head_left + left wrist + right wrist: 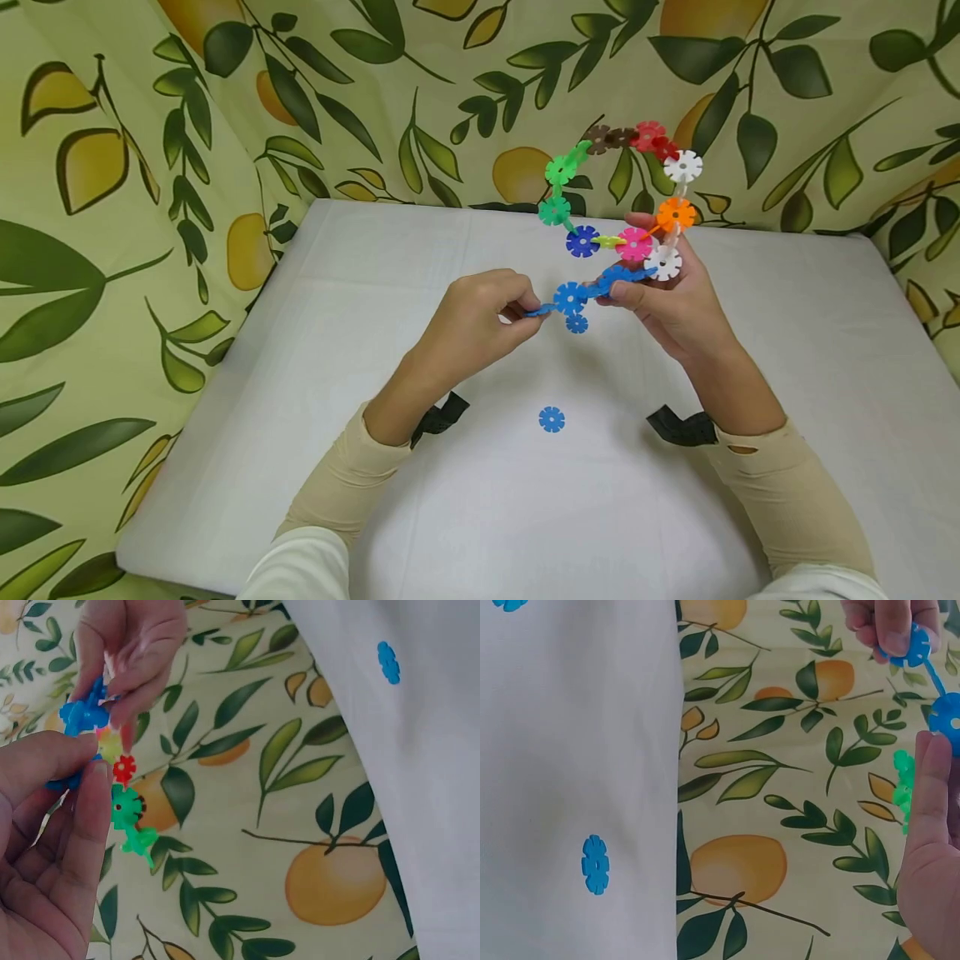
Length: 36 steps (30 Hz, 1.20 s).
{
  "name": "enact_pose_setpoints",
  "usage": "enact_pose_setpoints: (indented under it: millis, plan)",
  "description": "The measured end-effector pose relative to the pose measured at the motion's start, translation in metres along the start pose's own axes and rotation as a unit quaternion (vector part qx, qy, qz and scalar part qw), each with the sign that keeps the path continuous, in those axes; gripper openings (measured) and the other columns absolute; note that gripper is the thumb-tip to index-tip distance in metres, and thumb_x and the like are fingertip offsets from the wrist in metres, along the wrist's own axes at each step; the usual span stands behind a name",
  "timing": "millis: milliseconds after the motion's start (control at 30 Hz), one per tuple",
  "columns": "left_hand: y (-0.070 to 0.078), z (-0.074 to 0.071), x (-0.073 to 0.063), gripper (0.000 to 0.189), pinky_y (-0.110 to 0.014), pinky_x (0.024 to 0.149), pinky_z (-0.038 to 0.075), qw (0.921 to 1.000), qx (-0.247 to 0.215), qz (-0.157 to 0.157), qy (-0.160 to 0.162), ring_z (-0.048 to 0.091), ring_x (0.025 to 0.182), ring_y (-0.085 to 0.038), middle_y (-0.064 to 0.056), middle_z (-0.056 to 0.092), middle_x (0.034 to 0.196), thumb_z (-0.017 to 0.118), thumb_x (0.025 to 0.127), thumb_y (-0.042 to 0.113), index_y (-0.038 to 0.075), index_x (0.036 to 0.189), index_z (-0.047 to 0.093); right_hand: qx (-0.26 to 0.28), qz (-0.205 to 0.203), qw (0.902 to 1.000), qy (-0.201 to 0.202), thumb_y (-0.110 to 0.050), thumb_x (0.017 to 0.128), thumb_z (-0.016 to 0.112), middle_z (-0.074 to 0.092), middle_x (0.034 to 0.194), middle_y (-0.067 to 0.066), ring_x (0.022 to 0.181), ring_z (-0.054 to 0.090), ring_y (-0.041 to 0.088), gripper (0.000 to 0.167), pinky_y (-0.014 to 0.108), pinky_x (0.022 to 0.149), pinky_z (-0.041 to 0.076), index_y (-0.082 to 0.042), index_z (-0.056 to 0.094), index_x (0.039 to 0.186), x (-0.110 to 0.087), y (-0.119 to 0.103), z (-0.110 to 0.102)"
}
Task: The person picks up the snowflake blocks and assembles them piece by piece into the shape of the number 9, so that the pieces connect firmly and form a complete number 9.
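Note:
A ring of notched plastic snowflake discs (560, 170), in green, brown, red, white, orange, pink and blue, is held up over the far part of the table. My right hand (686, 312) grips it near a white disc and a run of blue discs (617, 276), thumb on the blue. From there a blue branch reaches left to my left hand (483, 321), which pinches the blue disc (542, 310) at its end between thumb and fingers. The left wrist view shows blue discs (84, 716) between the two hands, with green discs (127, 806) hanging beyond.
One loose blue disc (552, 419) lies on the white table (480, 517) between my forearms. Another blue disc (577, 323) shows just below the held branch. Leaf-and-fruit patterned cloth (465, 108) stands behind the table and along its left side. Black straps (681, 427) stick out at both wrists.

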<state>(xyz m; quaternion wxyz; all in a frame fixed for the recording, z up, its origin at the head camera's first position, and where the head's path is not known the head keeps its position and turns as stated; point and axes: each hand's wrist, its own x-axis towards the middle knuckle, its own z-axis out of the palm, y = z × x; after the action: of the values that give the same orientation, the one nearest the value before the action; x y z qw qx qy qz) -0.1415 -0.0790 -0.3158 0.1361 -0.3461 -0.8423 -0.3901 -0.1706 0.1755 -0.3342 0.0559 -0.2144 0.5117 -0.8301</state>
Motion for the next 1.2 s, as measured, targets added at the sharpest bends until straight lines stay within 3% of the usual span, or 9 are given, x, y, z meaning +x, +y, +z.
enact_pose_setpoints:
  millis: [300,500,867,1200]
  plan:
    - [0.003,0.005,-0.001,0.012,-0.010,0.069,0.049,0.9996,0.028,0.005,0.006,0.064,0.072,-0.008,-0.001,0.067,0.079,0.080,0.083,0.001,0.005,0.079,0.069,-0.045,0.003,0.9989,0.007,0.025,0.085,0.059,0.056,0.115,0.017,0.090,0.070,0.026,0.074,0.037,0.081,0.058,-0.003,0.035,0.149,-0.002,-0.001,0.002]
    - [0.004,0.005,-0.002,0.010,-0.010,0.066,0.048,0.9985,0.053,0.009,0.010,0.061,0.068,-0.008,-0.001,0.068,0.076,0.079,0.083,0.000,0.005,0.078,0.072,-0.060,0.016,0.9980,0.012,0.023,0.086,0.060,0.055,0.113,0.018,0.089,0.070,0.026,0.073,0.039,0.080,0.058,-0.006,0.036,0.149,-0.003,0.002,0.004]
    - [0.012,0.006,-0.003,0.016,-0.012,0.059,0.044,0.9930,0.113,-0.006,-0.032,0.053,0.062,-0.009,0.000,0.061,0.070,0.076,0.084,-0.001,0.007,0.072,0.069,-0.075,0.014,0.9970,0.016,0.024,0.085,0.062,0.057,0.116,0.015,0.095,0.067,0.023,0.071,0.033,0.081,0.058,-0.007,0.041,0.145,-0.004,0.005,0.006]
    - [0.009,0.013,-0.005,0.013,-0.010,0.060,0.044,0.9938,0.111,-0.009,-0.004,0.055,0.061,-0.008,-0.001,0.063,0.070,0.077,0.083,-0.001,0.005,0.074,0.071,-0.093,0.004,0.9950,0.035,0.023,0.084,0.064,0.056,0.116,0.016,0.100,0.063,0.025,0.070,0.031,0.081,0.058,-0.007,0.043,0.142,-0.004,0.005,0.010]
